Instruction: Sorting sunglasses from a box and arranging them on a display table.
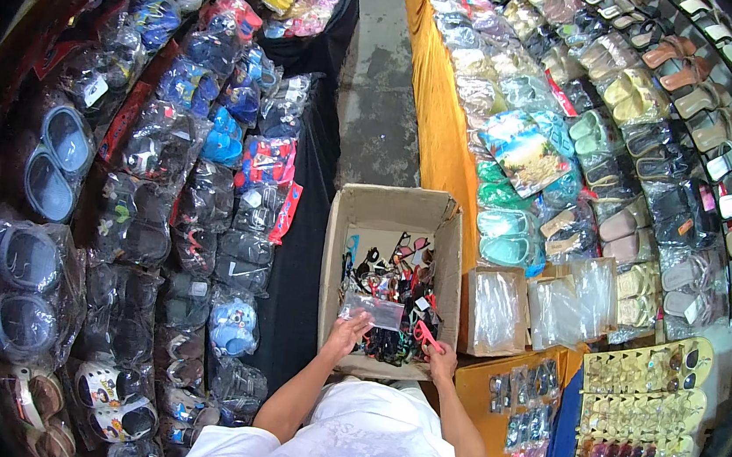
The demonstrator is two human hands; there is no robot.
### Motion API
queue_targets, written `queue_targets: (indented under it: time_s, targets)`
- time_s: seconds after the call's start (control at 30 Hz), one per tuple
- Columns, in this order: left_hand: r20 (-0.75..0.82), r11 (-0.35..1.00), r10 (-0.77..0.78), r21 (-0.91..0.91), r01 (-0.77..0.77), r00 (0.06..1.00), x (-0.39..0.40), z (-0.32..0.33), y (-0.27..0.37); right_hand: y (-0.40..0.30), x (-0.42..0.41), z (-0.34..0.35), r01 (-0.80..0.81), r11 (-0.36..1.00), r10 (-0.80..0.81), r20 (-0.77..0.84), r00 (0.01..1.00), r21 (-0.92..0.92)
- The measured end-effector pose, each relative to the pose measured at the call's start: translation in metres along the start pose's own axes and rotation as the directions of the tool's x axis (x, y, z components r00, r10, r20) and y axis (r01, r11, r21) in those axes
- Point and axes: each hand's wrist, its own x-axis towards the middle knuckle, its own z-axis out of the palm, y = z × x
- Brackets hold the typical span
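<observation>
My left hand (350, 334) holds a clear plastic sleeve (372, 311) by its near left part, above an open cardboard box (398, 198). In my right hand (442, 361), at the box's near right corner, is a pair of red-pink glasses (426, 335); the fingers pinch one end of it. Many loose glasses (394, 277) in mixed colours lie heaped in the box below both hands. A blue-framed pair (351, 248) leans by the left wall. Part of the heap is hidden under the sleeve and my hands.
Bagged clogs and sandals (245, 264) cover the left stall. More bagged footwear (513, 224) fills the right one. Beside the box stand cartons of clear sleeves (497, 311). Sunglasses on display boards (636, 410) and small bagged glasses (525, 392) are at near right. A concrete aisle (382, 98) runs ahead.
</observation>
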Motion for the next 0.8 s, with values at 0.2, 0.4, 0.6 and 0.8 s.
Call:
queue_targets:
  time_s: [0.2, 0.4, 0.6, 0.8]
  targets:
    - [0.009, 0.996, 0.059, 0.060, -0.059, 0.998, 0.009, 0.008, 0.012, 0.003, 0.014, -0.001, 0.030, 1.000, -0.030, 0.100, 0.995, 0.004]
    - [-0.006, 0.991, 0.099, 0.096, -0.098, 0.995, 0.013, 0.017, 0.020, -0.007, 0.030, 0.003, -0.006, 0.963, -0.056, 0.221, 0.974, 0.268]
    - [-0.003, 0.989, 0.087, 0.119, -0.086, 0.996, 0.013, 0.027, 0.030, -0.053, 0.024, 0.006, 0.048, 0.926, -0.143, 0.230, 0.963, 0.374]
    - [-0.044, 0.987, 0.091, 0.137, -0.085, 0.995, 0.017, 0.026, 0.029, -0.059, 0.021, 0.007, 0.043, 0.899, -0.154, 0.222, 0.963, 0.437]
